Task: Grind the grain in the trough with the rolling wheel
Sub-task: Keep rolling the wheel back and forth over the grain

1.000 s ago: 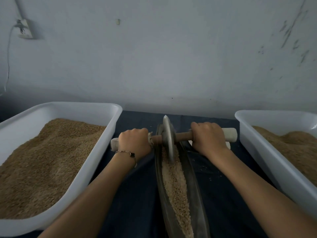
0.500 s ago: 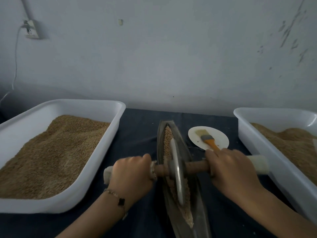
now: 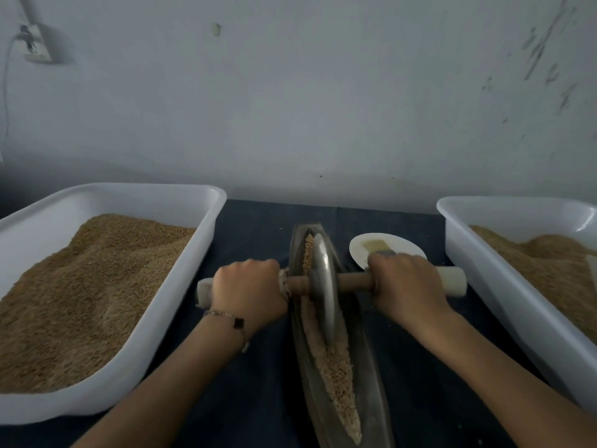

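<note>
Head view, left to right: a white tub [image 3: 211, 218] heaped with brown grain stands at the left of the dark cloth. Beside it, the left hand [image 3: 250, 291] wraps its fingers around one end of the wooden axle [image 3: 355, 282]. At centre, the rolling wheel [image 3: 321, 286], a thin metal disc, stands on edge in the narrow boat-shaped trough [image 3: 368, 367], bedded in the pale grain [image 3: 336, 367]. The right hand [image 3: 405, 286] curls round the axle's other end, in front of a white plate [image 3: 358, 252] bearing a brush [image 3: 376, 247]. A second tub [image 3: 452, 221] closes the right. The disc is probably heavy, stiff and prone to tipping, so holding both axle ends near the wheel seems soundest; loose grain may shift aside.
</note>
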